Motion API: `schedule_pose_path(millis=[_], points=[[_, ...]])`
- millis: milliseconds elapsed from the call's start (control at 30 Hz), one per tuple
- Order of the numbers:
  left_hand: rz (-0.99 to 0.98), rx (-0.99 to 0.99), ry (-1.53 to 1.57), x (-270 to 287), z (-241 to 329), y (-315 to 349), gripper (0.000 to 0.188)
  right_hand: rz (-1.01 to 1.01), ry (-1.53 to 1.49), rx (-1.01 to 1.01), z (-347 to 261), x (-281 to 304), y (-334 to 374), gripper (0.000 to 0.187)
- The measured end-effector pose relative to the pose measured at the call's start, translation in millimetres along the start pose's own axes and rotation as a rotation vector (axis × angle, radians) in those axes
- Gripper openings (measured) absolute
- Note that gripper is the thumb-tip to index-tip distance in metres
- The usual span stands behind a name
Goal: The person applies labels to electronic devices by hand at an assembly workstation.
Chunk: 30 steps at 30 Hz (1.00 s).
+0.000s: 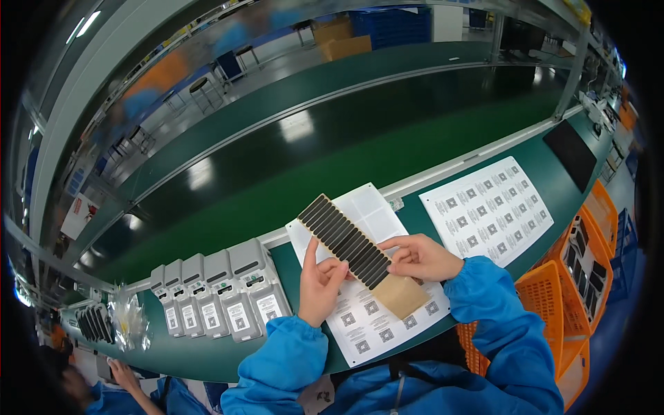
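Observation:
Both hands hold a tan backing sheet (401, 296) lined with a row of narrow black strips (340, 232), tilted from upper left to lower right. My left hand (319, 287) grips its left edge, thumb on the strips and index finger pointing up along the side. On the opposite edge, my right hand (420, 257) pinches near the lowest strips, fingers curled. The sheet's lower end is bare paper. Beneath it lie white sheets of printed square-code labels (373, 330), partly covered by the hands and the strip sheet.
Several grey devices with white labels (238, 294) stand in a row at left, beside clear plastic bags (129, 321). Another label sheet (487, 207) and a black mat (570, 155) lie at right. Orange baskets (543, 294) stand by the bench's right edge. A co-worker's hand (124, 377) shows lower left.

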<state>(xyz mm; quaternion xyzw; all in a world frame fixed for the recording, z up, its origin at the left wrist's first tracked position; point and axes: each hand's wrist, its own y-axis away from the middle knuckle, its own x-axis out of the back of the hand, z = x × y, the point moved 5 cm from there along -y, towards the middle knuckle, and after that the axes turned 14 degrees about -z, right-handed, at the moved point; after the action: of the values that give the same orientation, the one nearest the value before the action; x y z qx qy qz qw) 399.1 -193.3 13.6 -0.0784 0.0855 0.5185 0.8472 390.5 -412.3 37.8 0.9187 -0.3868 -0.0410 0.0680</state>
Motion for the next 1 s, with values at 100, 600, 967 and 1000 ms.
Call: schedule_pose_path(millis=[100,600,967,1000], points=[[0.031,-0.022,-0.01,0.2,-3.7,0.8,0.082,0.052,0.005,0.091,9.3,7.6,-0.6,0.041],[-0.001,-0.012,-0.109,-7.6,-4.9,9.5,0.068,0.287,0.688,0.261,-34.1,10.9,35.1,0.034],[-0.15,-0.037,-0.252,-15.2,4.9,10.2,0.067,0.92,1.211,-0.017,-72.1,104.2,150.7,0.046],[-0.149,-0.031,-0.246,-14.5,4.3,10.5,0.066,1.007,1.239,0.016,-74.1,120.9,167.6,0.043]])
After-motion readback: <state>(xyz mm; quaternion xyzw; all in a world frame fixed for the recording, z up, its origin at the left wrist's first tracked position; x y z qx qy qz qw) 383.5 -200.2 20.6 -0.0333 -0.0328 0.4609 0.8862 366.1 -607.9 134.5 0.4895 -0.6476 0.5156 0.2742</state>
